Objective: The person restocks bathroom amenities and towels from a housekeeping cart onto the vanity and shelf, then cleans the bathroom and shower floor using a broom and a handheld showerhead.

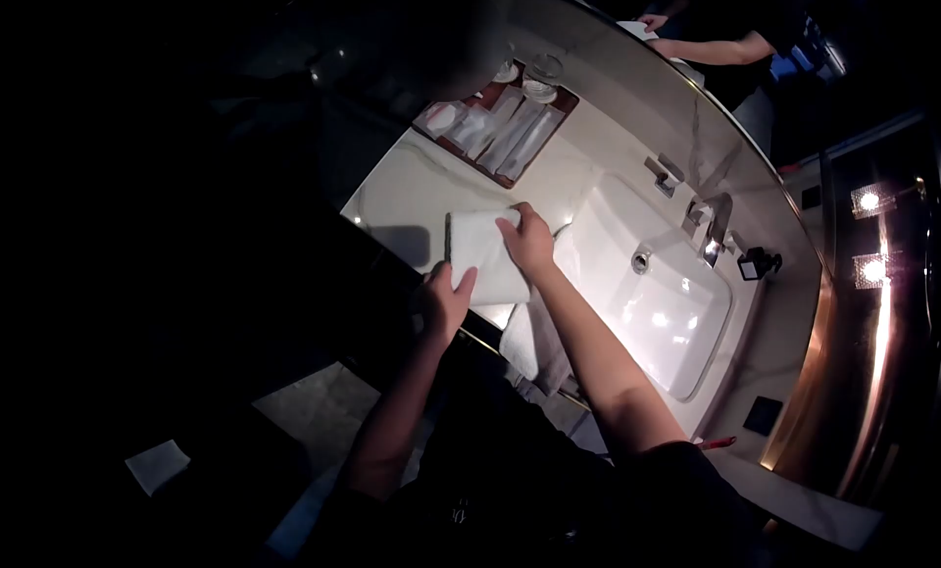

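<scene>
Between my hands is a folded white towel (482,254), held above the marble counter (407,176) beside the sink. My left hand (448,301) grips its near left corner, thumb on top and fingers underneath. At the far right corner my right hand (529,240) has it in the same way, thumb over the upper face. Below, a second white cloth (534,345) hangs over the counter's front edge, partly hidden by the towel and my right forearm.
A white sink (676,303) with a chrome faucet (716,220) lies to the right. A wooden tray (510,181) with wrapped packets and glasses stands at the back. A small dark bottle (755,264) is by the faucet. A mirror (637,88) runs behind. A white cloth-like piece (157,466) lies lower left.
</scene>
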`<state>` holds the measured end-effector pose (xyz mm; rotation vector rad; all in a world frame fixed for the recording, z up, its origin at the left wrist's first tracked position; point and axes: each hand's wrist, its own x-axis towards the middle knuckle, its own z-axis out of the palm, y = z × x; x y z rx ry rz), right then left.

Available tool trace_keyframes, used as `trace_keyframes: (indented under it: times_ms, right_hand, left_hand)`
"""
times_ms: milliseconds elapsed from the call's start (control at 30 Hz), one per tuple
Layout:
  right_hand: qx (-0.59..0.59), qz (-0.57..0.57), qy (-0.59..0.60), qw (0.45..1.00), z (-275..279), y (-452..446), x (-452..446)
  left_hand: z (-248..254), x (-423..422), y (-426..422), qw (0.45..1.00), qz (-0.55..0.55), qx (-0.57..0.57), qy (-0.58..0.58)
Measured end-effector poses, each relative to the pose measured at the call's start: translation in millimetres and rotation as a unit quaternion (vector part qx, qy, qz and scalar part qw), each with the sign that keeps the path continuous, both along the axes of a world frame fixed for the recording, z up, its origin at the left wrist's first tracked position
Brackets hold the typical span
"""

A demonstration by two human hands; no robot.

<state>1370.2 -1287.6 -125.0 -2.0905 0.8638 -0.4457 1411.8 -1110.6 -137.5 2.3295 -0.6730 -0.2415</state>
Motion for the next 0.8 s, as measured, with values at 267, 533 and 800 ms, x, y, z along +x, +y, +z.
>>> trace_keyframes:
  times_ms: [267,533,800]
  right_hand:
    - [-0.224,0.137,0.006,0.965,45,89,-141]
    - [-0.381,0.273,0.162,0.868,-12,83,-241]
    - [0.377,0.0,-0.233,0.897,125,9,-244]
  left_hand:
    - [-7,7,5,0.969,0.03,-0.12,0.212]
    - [-42,-80,85,0.898,0.069,-0.116,0.419]
    - [59,-126,19,0.951,-0.209,-0.149,0.174]
